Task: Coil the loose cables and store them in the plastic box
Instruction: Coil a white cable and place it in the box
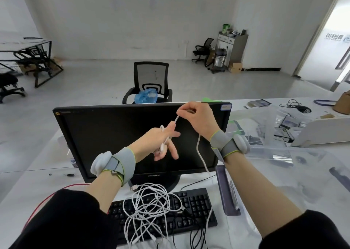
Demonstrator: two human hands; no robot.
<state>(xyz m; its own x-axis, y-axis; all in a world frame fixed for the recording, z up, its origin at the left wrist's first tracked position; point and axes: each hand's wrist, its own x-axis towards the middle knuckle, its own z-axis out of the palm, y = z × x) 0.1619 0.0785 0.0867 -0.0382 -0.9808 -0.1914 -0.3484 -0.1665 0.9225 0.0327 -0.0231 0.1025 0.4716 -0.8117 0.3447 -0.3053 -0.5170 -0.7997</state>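
Observation:
A white cable (201, 154) runs from my raised hands down to a tangle of white cables (149, 209) lying on the black keyboard (191, 207). My left hand (161, 140) is held up before the monitor, fingers spread, with turns of the cable wound around it. My right hand (197, 118), higher and to the right, pinches the same cable near its top. A clear plastic box (272, 154) stands on the table to the right of the monitor.
A black monitor (113, 135) stands behind my hands. A grey tray (226, 190) lies right of the keyboard. A red wire (43, 199) crosses the table at left. Clear bags and a black cable (297, 105) lie at the back right. A black chair (150, 82) stands behind the desk.

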